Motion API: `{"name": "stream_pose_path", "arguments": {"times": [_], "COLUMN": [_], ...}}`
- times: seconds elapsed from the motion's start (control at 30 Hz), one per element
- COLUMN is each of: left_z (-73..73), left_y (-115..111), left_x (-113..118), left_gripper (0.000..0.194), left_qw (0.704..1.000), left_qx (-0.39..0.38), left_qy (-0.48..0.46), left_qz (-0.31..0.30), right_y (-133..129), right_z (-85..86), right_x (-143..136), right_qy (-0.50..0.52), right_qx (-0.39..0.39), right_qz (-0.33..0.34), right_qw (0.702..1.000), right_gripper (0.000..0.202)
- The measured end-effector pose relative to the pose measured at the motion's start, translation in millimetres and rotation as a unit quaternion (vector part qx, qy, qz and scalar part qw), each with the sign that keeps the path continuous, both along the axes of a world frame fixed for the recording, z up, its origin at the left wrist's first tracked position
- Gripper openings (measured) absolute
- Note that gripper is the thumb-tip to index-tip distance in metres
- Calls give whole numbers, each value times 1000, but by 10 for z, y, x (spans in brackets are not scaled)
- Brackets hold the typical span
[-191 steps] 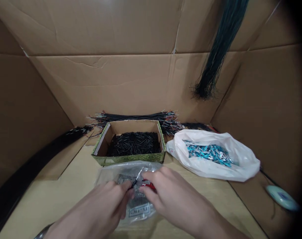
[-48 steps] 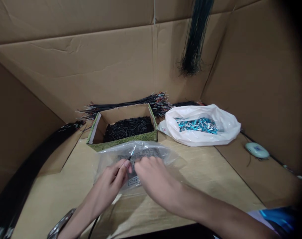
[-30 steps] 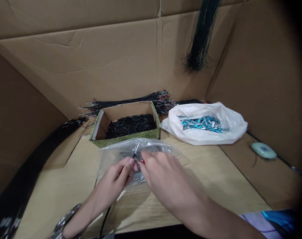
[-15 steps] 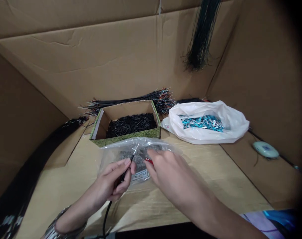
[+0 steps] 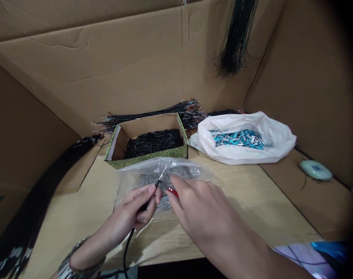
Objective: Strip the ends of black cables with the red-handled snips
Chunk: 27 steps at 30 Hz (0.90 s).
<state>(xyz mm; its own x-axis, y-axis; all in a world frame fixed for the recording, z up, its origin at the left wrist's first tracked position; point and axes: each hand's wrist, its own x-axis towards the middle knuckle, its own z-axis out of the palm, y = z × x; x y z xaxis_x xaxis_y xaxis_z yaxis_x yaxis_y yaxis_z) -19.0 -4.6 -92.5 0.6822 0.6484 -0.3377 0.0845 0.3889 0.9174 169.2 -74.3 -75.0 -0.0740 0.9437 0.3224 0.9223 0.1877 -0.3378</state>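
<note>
My left hand [image 5: 137,207] is closed around a black cable [image 5: 126,252]. The cable's pale, stripped end points up and away past my fingertips, and its tail hangs down to the table's front edge. In my right hand [image 5: 201,205] is a small red-handled tool [image 5: 173,191]; the fingers hide most of it, so its kind is unclear. Its tip is close to the cable just below the bare end; whether they touch I cannot tell. Beneath both hands lies a clear plastic bag [image 5: 125,178] of small metal-grey pieces, with a partly covered label.
Behind the bag stands a green-patterned box [image 5: 147,157] of short black tubes. A white bag [image 5: 281,141] with blue and silver strips is on its right. Black cable bundles [image 5: 153,116] lie behind the box and along the left [image 5: 57,166]. Cardboard walls enclose the wooden table [image 5: 237,209].
Both hands have shifted slightly to the right or forward in view, and the red tool's tip is nearer the cable. The camera view has moved a little. Both grips are kept.
</note>
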Motion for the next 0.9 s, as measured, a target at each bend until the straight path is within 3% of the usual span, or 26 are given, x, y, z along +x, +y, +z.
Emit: {"name": "stream_pose_path", "arguments": {"times": [0.27, 0.4, 0.5, 0.67, 0.77, 0.9], "left_z": [1, -43, -32, 65, 70, 32], "left_y": [-33, -29, -22, -15, -8, -9], "left_x": [128, 153, 136, 93, 78, 89], "left_gripper": [42, 43, 44, 39, 34, 37], "left_qw": [983, 961, 962, 983, 985, 989], "left_qx": [147, 224, 223, 147, 143, 118], "left_qy": [112, 160, 159, 111, 89, 79], "left_qz": [9, 11, 3, 14, 25, 29], "right_y": [-6, -82, -80, 96, 132, 55], "right_z": [-113, -134, -120, 14, 93, 47], "right_x": [-57, 16, 54, 77, 103, 122], "right_qy": [-63, -106, -108, -27, -11, 20], "right_qx": [51, 75, 51, -59, -119, -62], "right_qz": [-30, 48, 99, -21, -50, -42], "right_qw": [996, 990, 988, 998, 992, 997], "right_gripper": [17, 26, 28, 18, 16, 20]}}
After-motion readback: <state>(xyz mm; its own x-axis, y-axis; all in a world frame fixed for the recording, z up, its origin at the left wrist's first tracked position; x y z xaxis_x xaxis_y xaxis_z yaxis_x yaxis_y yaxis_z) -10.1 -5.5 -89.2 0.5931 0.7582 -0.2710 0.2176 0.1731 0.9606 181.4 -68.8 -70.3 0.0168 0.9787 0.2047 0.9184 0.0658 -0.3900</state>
